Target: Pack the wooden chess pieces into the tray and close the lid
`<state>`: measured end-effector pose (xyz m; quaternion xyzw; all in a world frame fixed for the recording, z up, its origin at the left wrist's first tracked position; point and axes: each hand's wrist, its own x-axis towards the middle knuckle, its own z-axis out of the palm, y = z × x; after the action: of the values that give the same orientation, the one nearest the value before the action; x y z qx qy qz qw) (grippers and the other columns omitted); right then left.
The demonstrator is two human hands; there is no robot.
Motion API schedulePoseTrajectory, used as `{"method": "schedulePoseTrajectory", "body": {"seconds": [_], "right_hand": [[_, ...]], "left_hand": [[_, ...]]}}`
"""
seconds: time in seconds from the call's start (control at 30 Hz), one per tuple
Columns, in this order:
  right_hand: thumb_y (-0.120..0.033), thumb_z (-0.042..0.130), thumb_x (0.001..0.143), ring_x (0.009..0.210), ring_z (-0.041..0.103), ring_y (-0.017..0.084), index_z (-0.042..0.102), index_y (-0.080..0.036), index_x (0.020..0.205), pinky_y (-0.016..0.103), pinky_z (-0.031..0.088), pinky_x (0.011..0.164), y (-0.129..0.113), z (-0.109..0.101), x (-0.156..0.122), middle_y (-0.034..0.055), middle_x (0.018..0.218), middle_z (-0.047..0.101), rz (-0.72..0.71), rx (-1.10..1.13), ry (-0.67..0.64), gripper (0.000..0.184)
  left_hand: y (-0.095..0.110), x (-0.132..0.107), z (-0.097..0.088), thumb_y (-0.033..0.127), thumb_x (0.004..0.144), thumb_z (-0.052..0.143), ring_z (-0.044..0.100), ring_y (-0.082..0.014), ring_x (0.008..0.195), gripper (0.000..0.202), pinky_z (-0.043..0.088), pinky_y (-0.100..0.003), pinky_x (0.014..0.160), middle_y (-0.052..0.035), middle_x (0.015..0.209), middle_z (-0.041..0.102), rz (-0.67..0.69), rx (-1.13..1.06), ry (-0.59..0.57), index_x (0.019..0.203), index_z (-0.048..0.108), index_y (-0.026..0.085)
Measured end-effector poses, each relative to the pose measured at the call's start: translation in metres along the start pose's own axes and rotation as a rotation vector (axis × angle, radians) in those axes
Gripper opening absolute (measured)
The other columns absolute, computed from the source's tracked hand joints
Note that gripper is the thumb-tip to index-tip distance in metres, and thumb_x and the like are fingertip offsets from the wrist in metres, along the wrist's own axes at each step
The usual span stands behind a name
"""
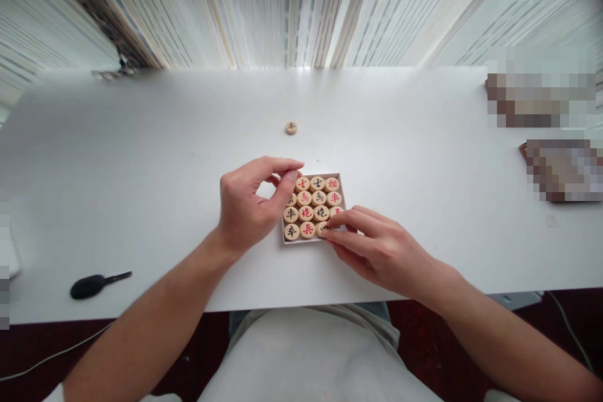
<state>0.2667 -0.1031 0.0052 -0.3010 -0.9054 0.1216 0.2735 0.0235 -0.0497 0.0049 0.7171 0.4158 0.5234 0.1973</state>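
A shallow white box [342,191] holds rows of round wooden xiangqi pieces [306,213] with red and black characters. My left hand [257,201] is at the box's far left corner, thumb and forefinger pinched together; what lies between them, if anything, is hidden. Over the near right corner, my right hand [381,245] has its fingertips closed around a black-marked xiangqi piece [321,228] in the nearest row. My right fingers partly cover the pieces at that corner. Beyond the box, a single black-marked xiangqi piece [291,128] lies face up on the table.
The white table [188,119] reaches back to a striped curtain [264,6]. A black object with a short strap [89,286] lies near the front left edge. Two blurred brown-edged items [532,100] are at the right. Cables hang below the table.
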Motion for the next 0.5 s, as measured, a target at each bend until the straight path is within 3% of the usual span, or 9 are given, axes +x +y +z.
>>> {"method": "schedulePoseTrajectory", "body": {"seconds": [0.27, 0.5], "right_hand": [[-0.003, 0.065, 0.1, 0.08, 0.067, 0.025, 0.076, -0.006, 0.104, 0.04, 0.061, 0.07, -0.007, -0.001, 0.004, 0.016, 0.103, 0.08, -0.088, -0.079, 0.001, 0.012], [-0.006, 0.06, 0.103, 0.074, 0.065, 0.024, 0.078, -0.009, 0.092, 0.041, 0.06, 0.063, -0.014, -0.002, 0.004, 0.0158, 0.096, 0.08, -0.113, -0.219, -0.011, 0.022]], "left_hand": [[0.0, 0.0, 0.0, 0.014, 0.098, 0.072, 0.08, -0.0143, 0.085, 0.013, 0.065, -0.024, 0.076, -0.0032, 0.099, 0.086, -0.003, 0.023, -0.002, 0.103, 0.083, 0.018], [0.0, 0.001, -0.002, 0.016, 0.098, 0.072, 0.081, -0.015, 0.085, 0.012, 0.065, -0.025, 0.076, -0.0033, 0.097, 0.086, -0.01, 0.052, -0.009, 0.102, 0.083, 0.019]]}}
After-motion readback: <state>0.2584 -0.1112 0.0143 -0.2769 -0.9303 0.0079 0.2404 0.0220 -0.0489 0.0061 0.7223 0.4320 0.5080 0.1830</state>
